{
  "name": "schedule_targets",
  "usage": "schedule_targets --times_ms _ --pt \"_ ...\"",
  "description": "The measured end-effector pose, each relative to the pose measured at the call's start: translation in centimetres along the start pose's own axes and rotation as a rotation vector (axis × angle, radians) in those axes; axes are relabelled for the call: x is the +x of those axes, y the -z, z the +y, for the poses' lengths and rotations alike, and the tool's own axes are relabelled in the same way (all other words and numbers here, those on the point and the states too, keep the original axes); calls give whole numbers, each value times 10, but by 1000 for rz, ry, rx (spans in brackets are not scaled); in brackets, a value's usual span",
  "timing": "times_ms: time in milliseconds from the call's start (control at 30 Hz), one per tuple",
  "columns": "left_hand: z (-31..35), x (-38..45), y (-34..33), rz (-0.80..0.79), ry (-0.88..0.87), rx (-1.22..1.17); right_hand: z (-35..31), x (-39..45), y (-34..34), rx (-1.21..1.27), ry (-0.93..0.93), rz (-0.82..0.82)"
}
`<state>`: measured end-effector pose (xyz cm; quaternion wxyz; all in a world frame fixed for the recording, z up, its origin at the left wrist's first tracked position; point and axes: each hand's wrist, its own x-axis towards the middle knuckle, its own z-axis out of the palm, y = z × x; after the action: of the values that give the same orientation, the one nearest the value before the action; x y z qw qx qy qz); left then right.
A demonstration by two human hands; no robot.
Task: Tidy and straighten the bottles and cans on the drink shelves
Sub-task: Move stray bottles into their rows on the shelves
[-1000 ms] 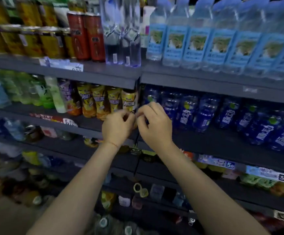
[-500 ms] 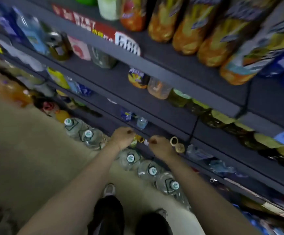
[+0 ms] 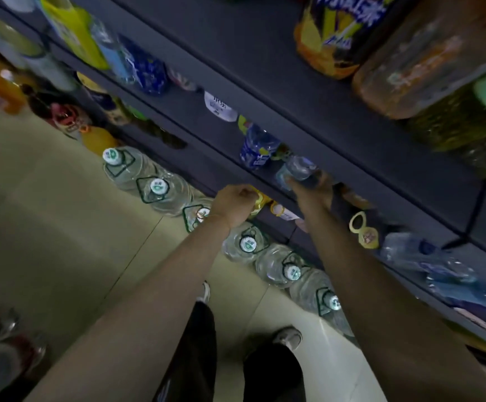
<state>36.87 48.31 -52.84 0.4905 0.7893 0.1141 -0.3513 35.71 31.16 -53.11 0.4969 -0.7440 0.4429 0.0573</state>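
Right hand (image 3: 311,192) grips clear bottle (image 3: 297,171) mid-frame on low shelf (image 3: 265,181); left hand (image 3: 236,204) fingers curled, contents unclear. Bottle likely light, slick; hold body.

Six large water jugs (image 3: 160,188) with white-and-green caps stand in a row on the floor (image 3: 47,213) along the foot of the shelving (image 3: 308,91), counting from the one nearest the far end to the one nearest the person's legs (the third is partly covered by the left hand (image 3: 234,206)). Two hands are in view, the left hand and the right hand (image 3: 311,188). Two shoes (image 3: 289,338) show on the floor beside the jug row. On the shelving itself, one clear small bottle (image 3: 297,171) sits in the right hand, with one blue-labelled bottle (image 3: 257,147) just beyond it. The remaining bottles are too blurred to count.
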Motion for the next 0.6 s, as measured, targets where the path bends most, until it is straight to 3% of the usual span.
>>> schedule_targets --times_ms 67,200,367,467,600 --pt "-6 2 -3 -21 11 -22 -1 1 -4 -70 132 58" --pt "-11 -2 -5 -51 -3 -30 8 -13 1 -77 173 13" --pt "-9 -39 12 -211 -139 -81 21 -84 17 -39 124 -212" --pt "-15 -81 34 -387 -90 -132 12 -143 38 63 114 -359" --pt "17 -140 56 -469 -161 -235 -30 -196 78 153 194 -403"
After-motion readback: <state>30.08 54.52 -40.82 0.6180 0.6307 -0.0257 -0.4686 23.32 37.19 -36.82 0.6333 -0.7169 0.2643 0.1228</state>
